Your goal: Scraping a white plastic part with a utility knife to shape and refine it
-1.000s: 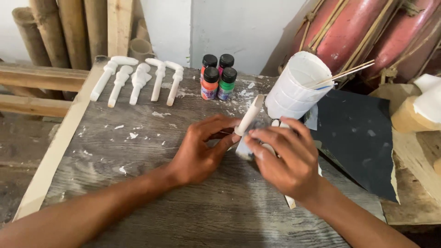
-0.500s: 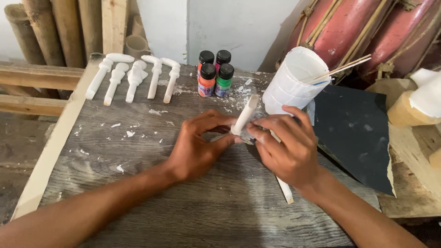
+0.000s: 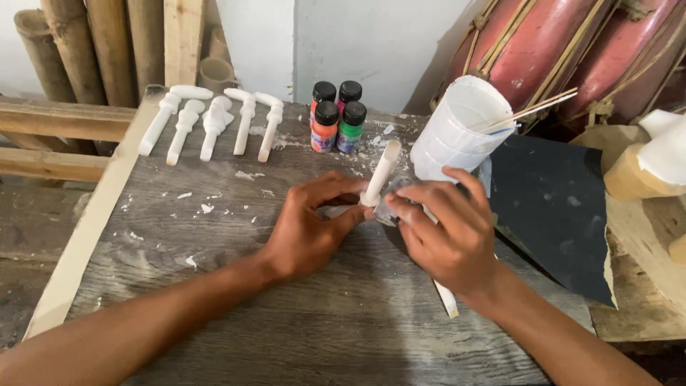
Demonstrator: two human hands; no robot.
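Note:
My left hand (image 3: pixel 307 229) grips the lower end of a white carved piece (image 3: pixel 381 171) that sticks up and away from me over the grey wooden table (image 3: pixel 214 314). My right hand (image 3: pixel 446 232) presses a small grey scrap of sandpaper (image 3: pixel 391 207) against the base of that piece. The piece's lower end is hidden between my fingers. A thin white stick (image 3: pixel 446 297) lies under my right wrist.
Several white carved pieces (image 3: pixel 214 125) lie in a row at the table's back left. Small paint bottles (image 3: pixel 336 118) stand behind my hands. A white cup (image 3: pixel 457 129) holds thin sticks. A dark sandpaper sheet (image 3: pixel 554 207) lies right. Bamboo poles (image 3: pixel 86 50) and red drums (image 3: pixel 564 50) stand behind.
My hands stay on the white piece; the right hand's fingers have shifted slightly over its base, and the view has drifted a little.

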